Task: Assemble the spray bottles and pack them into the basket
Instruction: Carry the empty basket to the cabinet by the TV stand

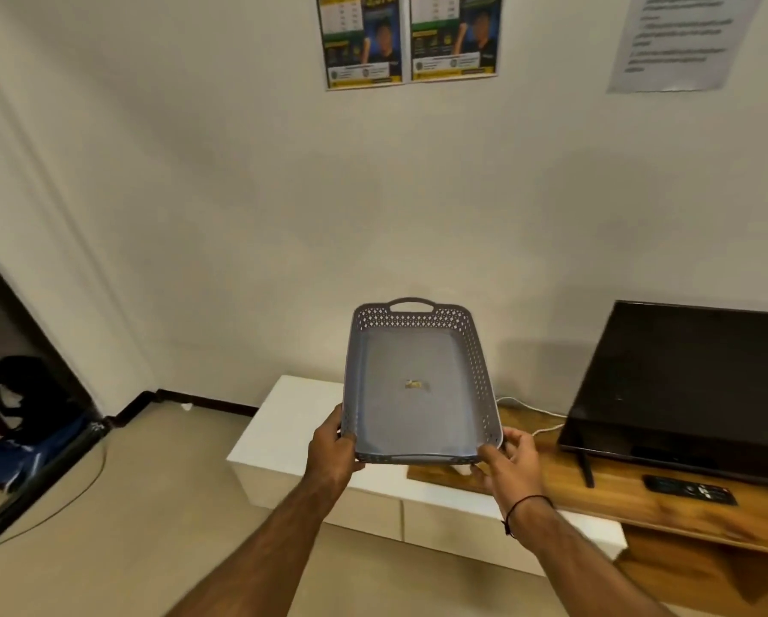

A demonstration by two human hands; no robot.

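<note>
I hold a grey perforated plastic basket (475,371) in the air with both hands, above a low white cabinet. The basket tilts toward me so its bare floor shows, with only a small sticker in the middle. My left hand (335,443) grips the near left corner, thumb on the rim. The near right corner is gripped by my right hand (509,460), fingers underneath. No spray bottles are in view.
A low white cabinet (293,420) stands below the basket. To its right a wooden unit (596,487) carries a dark television (685,385) and a remote (689,489). A white cable (529,409) runs behind. A dark bag (26,403) lies at the left by a doorway.
</note>
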